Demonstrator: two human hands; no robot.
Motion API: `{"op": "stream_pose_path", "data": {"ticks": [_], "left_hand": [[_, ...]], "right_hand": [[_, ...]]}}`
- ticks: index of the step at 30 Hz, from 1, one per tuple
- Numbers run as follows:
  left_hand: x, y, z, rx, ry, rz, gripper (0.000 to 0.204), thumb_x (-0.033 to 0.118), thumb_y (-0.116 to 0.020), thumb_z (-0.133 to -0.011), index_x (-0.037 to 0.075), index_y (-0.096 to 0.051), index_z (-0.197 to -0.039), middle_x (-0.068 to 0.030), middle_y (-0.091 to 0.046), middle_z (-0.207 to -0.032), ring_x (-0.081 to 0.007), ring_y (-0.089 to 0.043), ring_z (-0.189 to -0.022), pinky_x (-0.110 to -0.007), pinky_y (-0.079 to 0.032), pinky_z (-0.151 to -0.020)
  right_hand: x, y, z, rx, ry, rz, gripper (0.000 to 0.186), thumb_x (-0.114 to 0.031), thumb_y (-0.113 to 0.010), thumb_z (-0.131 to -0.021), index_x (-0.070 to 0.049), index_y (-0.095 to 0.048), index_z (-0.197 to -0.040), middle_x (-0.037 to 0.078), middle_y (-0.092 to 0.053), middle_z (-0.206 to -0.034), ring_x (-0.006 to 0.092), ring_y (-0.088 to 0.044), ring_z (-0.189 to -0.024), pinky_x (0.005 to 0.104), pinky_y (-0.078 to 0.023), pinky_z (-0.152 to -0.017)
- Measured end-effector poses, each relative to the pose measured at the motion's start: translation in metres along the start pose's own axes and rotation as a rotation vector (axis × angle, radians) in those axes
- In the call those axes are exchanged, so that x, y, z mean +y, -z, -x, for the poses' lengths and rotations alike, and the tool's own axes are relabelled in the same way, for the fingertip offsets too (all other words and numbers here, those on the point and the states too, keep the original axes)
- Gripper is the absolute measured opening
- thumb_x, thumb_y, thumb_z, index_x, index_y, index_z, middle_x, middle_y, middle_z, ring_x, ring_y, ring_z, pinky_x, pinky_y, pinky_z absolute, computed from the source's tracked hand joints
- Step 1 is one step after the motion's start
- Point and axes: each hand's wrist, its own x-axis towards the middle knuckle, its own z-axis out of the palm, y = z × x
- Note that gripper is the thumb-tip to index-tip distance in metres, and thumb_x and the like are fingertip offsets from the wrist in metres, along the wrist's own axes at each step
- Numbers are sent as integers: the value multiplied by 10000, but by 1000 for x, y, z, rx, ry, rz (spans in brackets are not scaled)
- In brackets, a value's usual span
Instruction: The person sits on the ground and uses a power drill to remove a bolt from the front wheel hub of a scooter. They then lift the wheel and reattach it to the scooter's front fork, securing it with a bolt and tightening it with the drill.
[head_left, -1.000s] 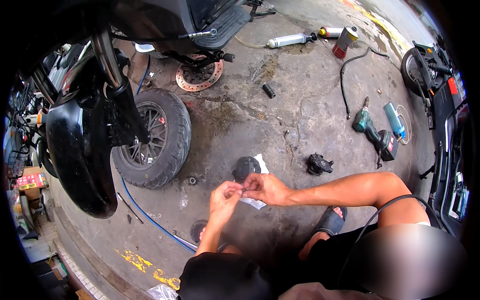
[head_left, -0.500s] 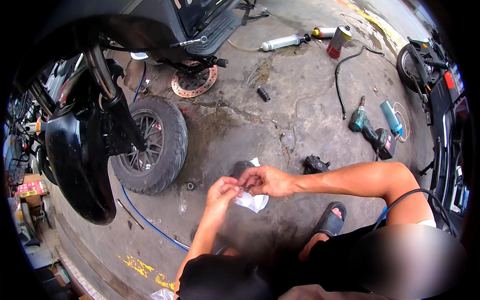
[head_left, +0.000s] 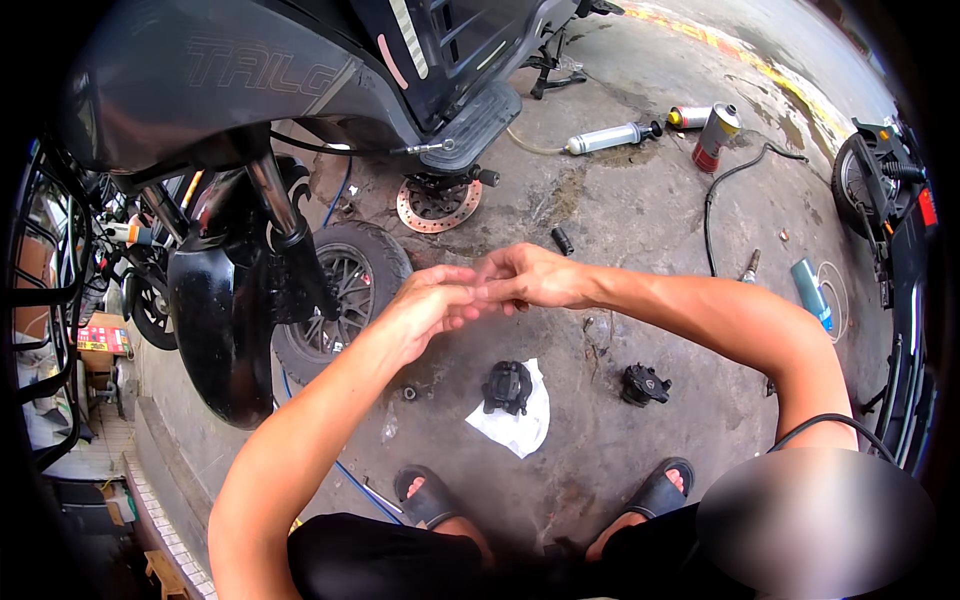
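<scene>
In front of me, my left hand (head_left: 428,305) and my right hand (head_left: 532,277) meet above the floor with their fingertips pinched together. Whatever small thing sits between them is hidden by the fingers. Below the hands, a black brake caliper (head_left: 507,387) rests on a white sheet of paper (head_left: 515,436). To its right, under my right forearm, a second black caliper-like part (head_left: 645,385) lies directly on the concrete. Left of the paper is a small nut-like ring (head_left: 409,393). My left forearm passes in front of part of a loose wheel (head_left: 388,258).
A dark scooter (head_left: 250,100) with its fork and black fender (head_left: 215,320) fills the upper left. Behind lie a brake disc (head_left: 412,211), a large syringe (head_left: 605,138), a can (head_left: 716,140), a black hose (head_left: 711,215) and a black cylinder (head_left: 562,241). Another vehicle (head_left: 905,260) stands right.
Both hands have moved up and away from the paper, still joined at the fingertips. The caliper on the paper now shows fully. The view has shifted, and my right arm now covers most of the drill.
</scene>
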Motion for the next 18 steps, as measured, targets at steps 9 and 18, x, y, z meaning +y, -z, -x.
{"op": "stream_pose_path", "data": {"ticks": [9, 18], "left_hand": [[-57, -31, -26, 433, -196, -894, 364, 286, -664, -918, 88, -668, -1223, -144, -737, -1151, -344, -679, -1113, -437, -522, -958], [-168, -97, -3, 389, 79, -986, 876, 463, -857, -750, 92, -481, -1449, -167, -545, -1401, -385, -513, -1305, -471, -472, -1047]], "right_hand": [[45, 57, -13, 153, -79, -338, 133, -211, -667, -975, -84, -656, -938, 12, -690, -849, 65, -586, -685, 229, -440, -566], [30, 41, -9, 169, -43, -139, 176, -237, -721, -938, -77, -660, -898, 21, -718, -820, 62, -494, -558, 234, -386, -484]]}}
